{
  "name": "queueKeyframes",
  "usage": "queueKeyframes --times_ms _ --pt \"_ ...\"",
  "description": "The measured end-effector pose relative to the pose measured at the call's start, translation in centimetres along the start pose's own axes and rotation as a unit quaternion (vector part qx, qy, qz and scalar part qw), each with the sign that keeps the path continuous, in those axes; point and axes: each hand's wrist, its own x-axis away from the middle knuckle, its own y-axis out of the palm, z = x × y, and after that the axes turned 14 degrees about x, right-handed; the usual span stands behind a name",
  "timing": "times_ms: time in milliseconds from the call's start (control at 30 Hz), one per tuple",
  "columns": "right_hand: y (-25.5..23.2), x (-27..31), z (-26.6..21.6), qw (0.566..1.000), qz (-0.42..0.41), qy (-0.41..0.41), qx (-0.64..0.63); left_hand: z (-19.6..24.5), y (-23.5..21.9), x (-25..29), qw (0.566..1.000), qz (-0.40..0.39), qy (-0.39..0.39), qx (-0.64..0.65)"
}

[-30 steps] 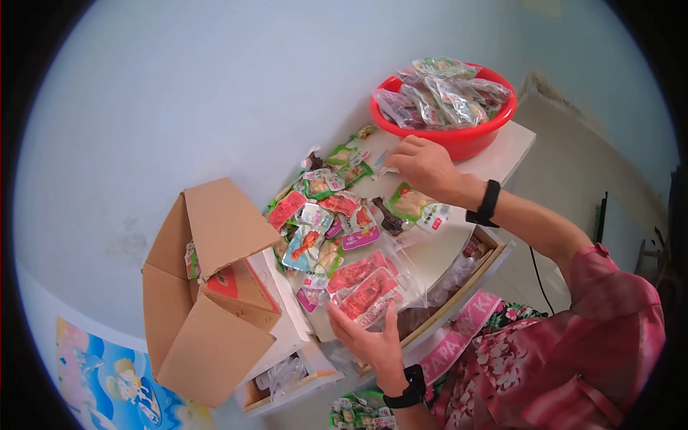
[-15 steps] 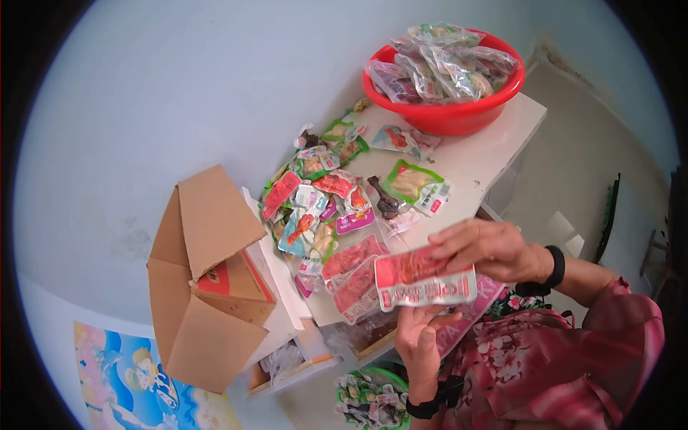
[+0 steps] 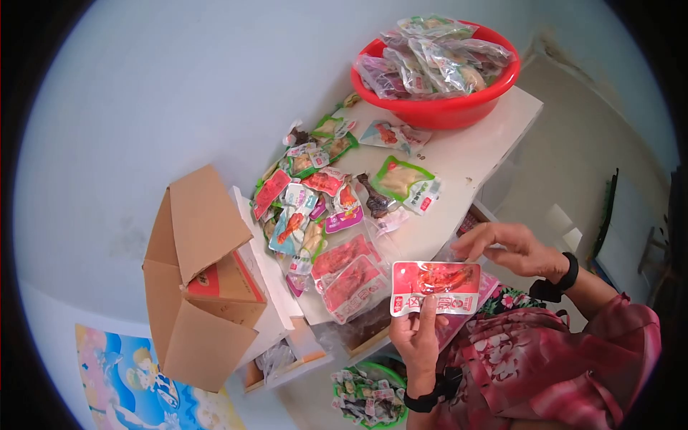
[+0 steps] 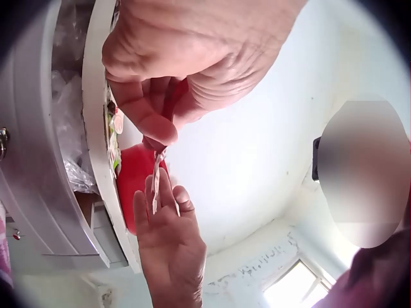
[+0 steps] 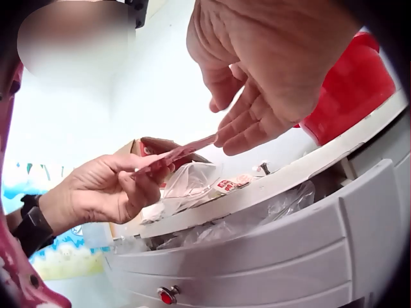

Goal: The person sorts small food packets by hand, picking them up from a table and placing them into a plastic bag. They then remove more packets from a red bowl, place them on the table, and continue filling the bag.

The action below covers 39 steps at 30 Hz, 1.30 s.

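Observation:
The left hand [image 3: 418,344] pinches a red-and-white packet [image 3: 436,283], its thumb across the front. In the left wrist view this hand [image 4: 192,58] holds the packet's edge between thumb and fingers. Beside the packet's upper right edge is the right hand [image 3: 512,251], fingers slightly bent. The right wrist view has the right hand [image 5: 270,77] with extended fingers at the far end of the thin packet [image 5: 183,152]. Two similar red packets [image 3: 352,285] lie in a clear bag at the table's front edge, left of the held one.
Mixed food packets [image 3: 290,222] are heaped on the white table [image 3: 459,175]. A red basin [image 3: 444,113] full of bagged packets stands at the back. An open cardboard box [image 3: 208,229] is at left, above open drawers [image 3: 308,358]. A green basket [image 3: 394,423] of packets sits below.
The right hand went from the far part of the table to the front, bringing a red-and-white packet. The left hand left the bagged packets and now pinches this one; the right hand has moved off its face.

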Motion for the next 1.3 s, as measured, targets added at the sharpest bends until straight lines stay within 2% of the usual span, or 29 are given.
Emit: queueKeyframes --times_ms 133,233,367,400,467,500,533,600,733,767,833,900,1000,1067,1100,1200,1300 --pt "-0.4 0.5 -0.4 0.974 0.003 0.143 -0.178 0.3 1.1 -0.2 0.998 0.045 0.019 0.042" --pt "1.9 0.9 0.3 0.962 -0.027 0.182 -0.204 0.2 1.8 -0.3 0.997 0.041 0.045 0.057" --pt "4.3 -0.4 -0.5 0.958 0.062 0.189 -0.205 0.2 3.4 -0.6 0.995 0.051 0.054 0.066" --pt "4.2 -0.5 -0.1 0.959 0.083 0.187 -0.198 0.1 2.9 -0.8 0.992 0.063 0.112 -0.005" --pt "3.1 -1.3 0.4 0.959 0.125 0.181 -0.180 0.5 2.1 -1.8 0.959 0.084 0.230 -0.142" --pt "2.4 -1.6 -0.3 0.961 0.141 0.195 -0.139 1.0 1.8 -1.7 0.939 0.106 0.238 -0.225" --pt "1.9 -2.0 -0.2 0.962 0.144 0.190 -0.133 1.7 1.6 -2.6 0.898 0.100 0.289 -0.315" --pt "1.4 -2.4 0.1 0.965 0.148 0.179 -0.121 2.2 1.1 -4.5 0.785 0.089 0.380 -0.482" --pt "2.3 -3.0 2.5 0.969 0.137 0.132 -0.156 2.0 0.7 -6.5 0.752 0.088 0.348 -0.553" --pt "2.6 -3.1 3.1 0.976 0.133 0.117 -0.126 1.8 0.3 -6.8 0.775 0.095 0.330 -0.530" --pt "2.7 -3.5 2.9 0.976 0.102 0.151 -0.121 1.3 -0.5 -6.8 0.818 0.111 0.290 -0.485" --pt "2.1 -4.1 0.5 0.972 0.049 0.207 -0.104 1.4 0.0 -6.9 0.826 0.103 0.313 -0.458" --pt "2.0 -5.5 -0.5 0.974 -0.004 0.216 -0.070 1.7 0.7 -6.7 0.827 0.095 0.330 -0.444" --pt "4.1 -6.9 3.8 0.995 0.026 0.078 -0.051 1.6 1.0 -6.8 0.820 0.088 0.348 -0.447" --pt "4.7 -7.7 4.4 0.998 0.040 0.008 -0.040 1.6 1.1 -7.0 0.812 0.084 0.364 -0.449" --pt "5.3 -9.2 4.5 0.999 -0.011 0.037 -0.018 2.0 1.5 -7.4 0.799 0.071 0.388 -0.454" --pt "5.2 -11.2 0.8 0.976 -0.103 0.182 -0.056 2.1 2.1 -7.7 0.798 0.053 0.407 -0.441"
